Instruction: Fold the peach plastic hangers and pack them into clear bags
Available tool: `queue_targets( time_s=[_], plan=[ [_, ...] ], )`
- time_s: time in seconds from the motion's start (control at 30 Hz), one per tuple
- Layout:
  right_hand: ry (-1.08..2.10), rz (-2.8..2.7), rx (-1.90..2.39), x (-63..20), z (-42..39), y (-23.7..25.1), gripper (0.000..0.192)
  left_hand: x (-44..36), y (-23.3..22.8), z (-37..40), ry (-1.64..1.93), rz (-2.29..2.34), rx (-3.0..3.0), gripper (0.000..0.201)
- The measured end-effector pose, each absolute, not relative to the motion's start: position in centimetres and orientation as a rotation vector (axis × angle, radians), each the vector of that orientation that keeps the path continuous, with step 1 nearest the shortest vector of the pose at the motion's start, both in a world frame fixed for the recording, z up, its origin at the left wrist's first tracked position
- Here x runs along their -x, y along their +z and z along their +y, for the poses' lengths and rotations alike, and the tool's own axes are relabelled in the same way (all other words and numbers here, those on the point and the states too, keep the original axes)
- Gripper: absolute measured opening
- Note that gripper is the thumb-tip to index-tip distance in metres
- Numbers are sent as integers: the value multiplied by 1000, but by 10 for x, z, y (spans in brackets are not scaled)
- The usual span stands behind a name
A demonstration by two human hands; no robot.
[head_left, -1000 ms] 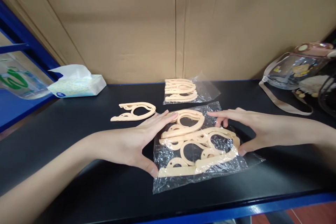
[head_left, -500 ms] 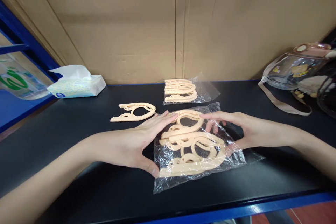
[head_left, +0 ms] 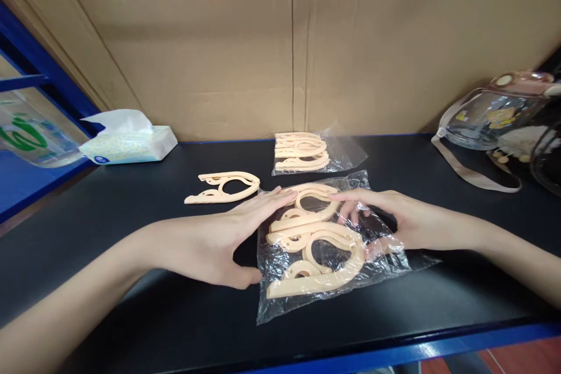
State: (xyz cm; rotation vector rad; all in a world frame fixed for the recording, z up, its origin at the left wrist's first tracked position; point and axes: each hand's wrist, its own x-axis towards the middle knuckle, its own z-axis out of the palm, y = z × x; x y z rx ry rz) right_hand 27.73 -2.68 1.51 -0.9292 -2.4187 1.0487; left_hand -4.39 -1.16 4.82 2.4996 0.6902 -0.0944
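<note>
Two hands bracket the bag [head_left: 333, 298] at frame centre: the left hand [head_left: 214, 239] lies spread against its edge, while the right hand [head_left: 394, 222], fingers loosely spread, has pushed the hangers [head_left: 315, 245] leftward into a tighter stack since a second ago.

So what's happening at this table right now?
A person's two hands work a clear plastic bag of peach folding hangers on a black table. The left hand braces the bag's left edge; the right hand presses on its right side. One loose hanger and another filled bag lie behind.
</note>
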Motion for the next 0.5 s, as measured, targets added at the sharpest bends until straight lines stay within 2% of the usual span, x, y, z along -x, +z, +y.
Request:
queue_targets(
  time_s=[0.17,0.3,0.5],
  plan=[
    [949,-2364,1075,-287,-21,20,80,45,48,-10,-28,782,-2550,82],
    [854,-2320,1198,-288,-21,21,74,45,45,-7,-21,817,-2565,79],
    [891,-2347,1190,-284,-22,18,77,44,44,-5,-8,910,-2539,74]
  ],
)
